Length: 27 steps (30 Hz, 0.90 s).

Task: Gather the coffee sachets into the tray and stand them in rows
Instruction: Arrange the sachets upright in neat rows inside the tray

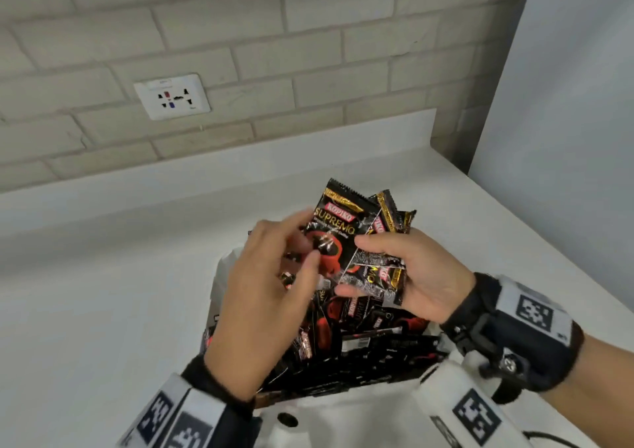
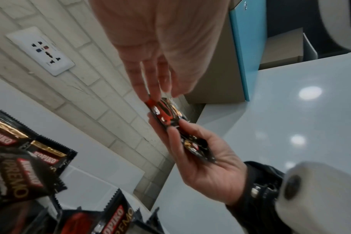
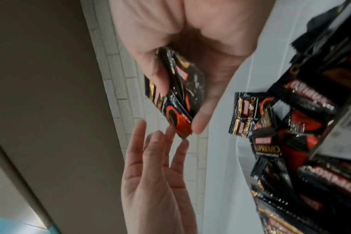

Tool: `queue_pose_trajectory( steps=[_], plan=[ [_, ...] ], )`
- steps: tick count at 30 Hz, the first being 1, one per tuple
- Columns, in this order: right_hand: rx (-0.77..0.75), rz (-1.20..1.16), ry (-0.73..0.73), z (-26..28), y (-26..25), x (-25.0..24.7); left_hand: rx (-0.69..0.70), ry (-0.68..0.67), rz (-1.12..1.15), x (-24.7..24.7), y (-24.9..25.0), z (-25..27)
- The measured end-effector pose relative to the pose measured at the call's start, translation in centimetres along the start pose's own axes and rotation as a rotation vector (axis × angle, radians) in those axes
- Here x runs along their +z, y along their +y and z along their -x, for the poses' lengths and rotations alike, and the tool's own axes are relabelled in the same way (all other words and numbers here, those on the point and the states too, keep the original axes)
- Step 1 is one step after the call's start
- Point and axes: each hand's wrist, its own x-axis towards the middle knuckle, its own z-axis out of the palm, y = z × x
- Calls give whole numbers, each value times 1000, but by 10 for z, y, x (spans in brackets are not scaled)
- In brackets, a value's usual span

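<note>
The right hand (image 1: 417,276) grips a fanned bunch of black, red and gold foil coffee sachets (image 1: 374,241) between thumb and curled fingers, held above the white tray (image 1: 223,265). The left hand (image 1: 264,296), fingers straight and loosely spread, touches the front sachet's lower left edge with its fingertips (image 3: 170,129). More sachets (image 1: 360,344) lie jumbled in the tray, directly below both hands. The white countertop (image 1: 103,293) lies open from 9 to 11 o'clock; its edge runs off at 3 o'clock. A white wall socket (image 1: 171,96) sits at 11 o'clock.
</note>
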Motion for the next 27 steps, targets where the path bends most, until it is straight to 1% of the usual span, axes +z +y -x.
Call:
queue_pose_trajectory(
  steps=[2,4,5,7,9,10,11,12,14,17,19,20,23,25,27],
  plan=[
    [30,37,-44,2,0,-4,-65,48,3,0,-5,-5],
    [48,84,-62,2,1,-8,-162,21,-25,0,-8,-8],
    [59,112,-70,2,1,-10,-204,-21,-34,-1,-10,-8],
    [98,211,-92,1,-2,-12,-260,-170,-5,-4,-14,-7],
    [146,347,-119,0,-5,-11,-345,-379,147,-2,-16,-3],
    [159,415,-140,0,-7,-9,-384,-460,229,1,-16,0],
    [160,468,-162,1,-8,-5,-413,-500,288,4,-16,4],
    [147,504,-176,2,-9,0,-429,-493,319,7,-16,7],
    [83,580,-151,2,-10,8,-455,-400,381,11,-17,10],
    [-60,752,9,-4,-11,7,-550,-232,509,14,-19,10],
    [-154,772,102,-7,-12,4,-587,-152,549,14,-20,10],
    [-188,791,119,-7,-13,4,-605,-134,560,15,-20,9],
    [-245,888,106,-8,-11,4,-643,-128,573,19,-18,8],
    [-255,911,100,-9,-9,3,-641,-139,561,23,-18,8],
    [-247,895,102,-12,-9,0,-650,-169,600,24,-18,9]
  ],
)
